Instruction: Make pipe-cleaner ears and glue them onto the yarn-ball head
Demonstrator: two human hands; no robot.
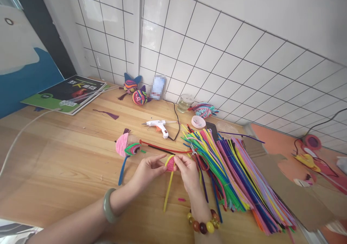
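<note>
Between my two hands is a small pink piece (170, 163) made of pipe cleaner, with a yellow pipe cleaner (168, 191) curved along its upper edge and its loose end hanging down. My left hand (150, 168) pinches the piece from the left with thumb and finger. On the other side, my right hand (187, 170) grips its right edge and the yellow strand. A round ornament (123, 144), partly wrapped in pink with a green-edged eye, lies left of my hands. A blue pipe cleaner piece (123, 171) sticks out below it.
A white glue gun (159, 126) lies behind my hands, its cord running to the wall. Bundles of coloured pipe cleaners (230, 171) spread at right, with scissors (199, 157) beside them. Finished ornaments (140, 96), a glass jar (185, 103), a pink dish (198, 122) and a book (73, 92) stand further back.
</note>
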